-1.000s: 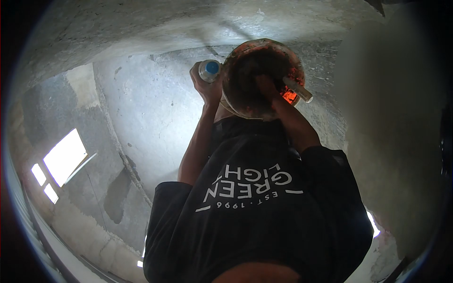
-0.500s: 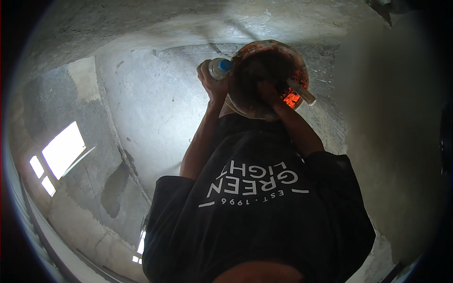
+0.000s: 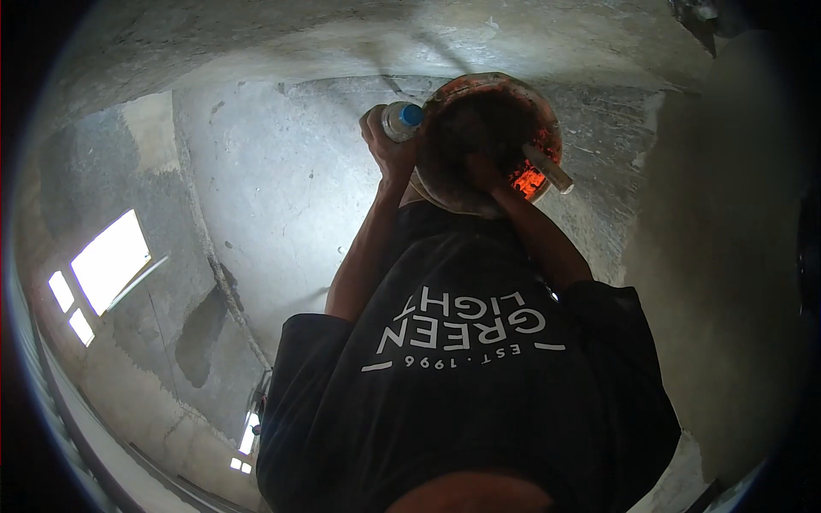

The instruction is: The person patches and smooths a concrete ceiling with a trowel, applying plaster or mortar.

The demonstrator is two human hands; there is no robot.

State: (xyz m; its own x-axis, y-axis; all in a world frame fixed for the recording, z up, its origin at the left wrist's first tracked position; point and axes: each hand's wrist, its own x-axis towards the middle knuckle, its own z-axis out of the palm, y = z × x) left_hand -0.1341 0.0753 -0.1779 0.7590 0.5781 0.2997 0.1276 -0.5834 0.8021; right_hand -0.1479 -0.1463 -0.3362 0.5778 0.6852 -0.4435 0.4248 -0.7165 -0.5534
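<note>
My left hand (image 3: 386,150) is wrapped round a clear plastic bottle (image 3: 395,124) with a blue cap, beside the left rim of a round bucket (image 3: 425,184). The bucket's inside is dark, with bright orange-red patches at its right. My right hand (image 3: 484,173) reaches down inside the bucket; its fingers are lost in shadow, and what they touch cannot be made out. A light, stick-like handle (image 3: 549,169) pokes out over the bucket's right rim, just right of my right hand.
A grey concrete floor (image 3: 282,188) surrounds the bucket, with a rough wall (image 3: 282,43) beyond it. Bright window openings (image 3: 111,261) show at the left. A large, blurred grey surface (image 3: 727,256) stands at the right.
The view has shifted slightly, with the windows a little further left and up. My left hand still holds the bottle, and my right hand stays inside the bucket.
</note>
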